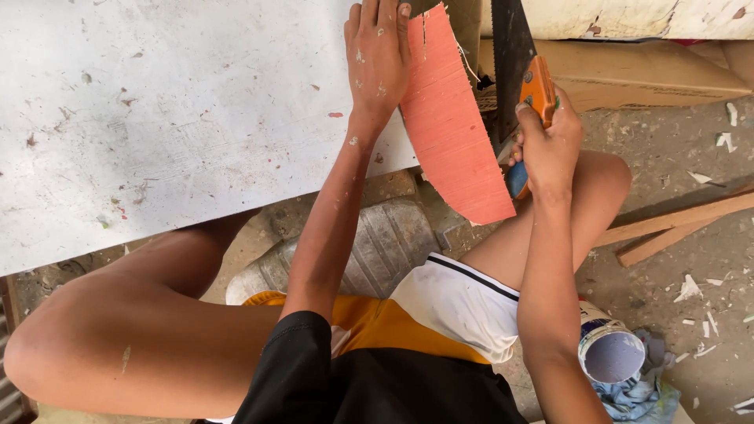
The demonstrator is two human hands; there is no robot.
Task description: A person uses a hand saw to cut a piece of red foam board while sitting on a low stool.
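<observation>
Head view, read from left to right. A white, scuffed bench point(157, 118) filled the left of the frame, with the person's bent knee below its edge. The left hand point(378, 55) lay flat, fingers extended, over the bench's right edge; its grip was released, clasping nothing, with the fingertips resting on the upper end of a salmon-red ribbed panel point(455, 133). The panel lay immediately to the right of this grip, overhanging the bench edge and tapering down to a point near the right thigh.

Just right of the panel's upper edge stood the dark blade of a handsaw point(510, 55), its teeth against the panel's right side. The right hand point(550, 145) was clenched around the saw's orange handle point(538, 90), index finger extended along it; a blue part of the handle showed below the fist.

Beneath the left forearm, on the ground, lay a grey ribbed plastic container point(377, 251). Below the right grip, beside the forearm, stood an open paint can point(611, 355) on a bluish rag point(640, 396). To the right of that grip lay wooden slats point(675, 224) and pale chips on the dirt floor point(675, 157), with cardboard point(644, 74) above.
</observation>
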